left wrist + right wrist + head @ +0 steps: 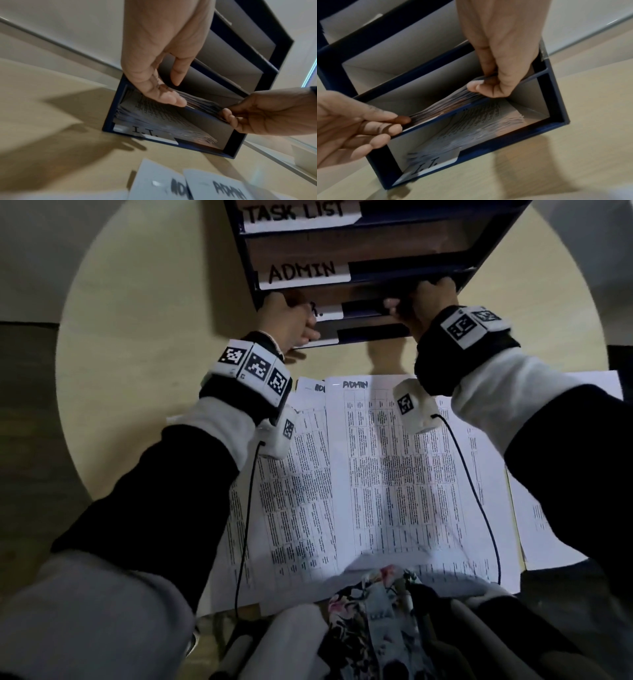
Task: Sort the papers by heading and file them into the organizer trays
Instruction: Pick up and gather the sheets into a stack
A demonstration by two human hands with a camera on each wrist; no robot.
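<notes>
Both hands are at the second-lowest tray of the dark blue organizer (486,265), holding one stack of papers (447,108) that sits partly inside that tray. Left hand (154,65): fingers fairly straight, tips on the left end of the stack's front edge; right wrist view shows its fingertips (402,119) pinching that edge. Right hand (501,56): fingers curled round the right end of the same stack, thumb underneath. In the head view both hands (287,320) (424,302) are at the tray mouth and cover most of its label; I can't read it.

Bottom tray label reads "I.T." (145,130); a sheaf of printed sheets (164,121) already lies in it, curved up at the back. Tray above the hands is labelled "ADMIN" (303,273) and looks bare in the wrist views. Next one up is "TASK LIST" (296,213); contents not visible.

Organizer stands on a round beige worktop (144,313). Nearer the person, well apart from the organizer, several printed table sheets lie overlapping on the worktop; the top sheet (394,467) is headed "ADMIN", and the one under it at left (301,474) shows the start of the same heading. More sheets (544,529) lie at far right, headings hidden by the sleeve.
</notes>
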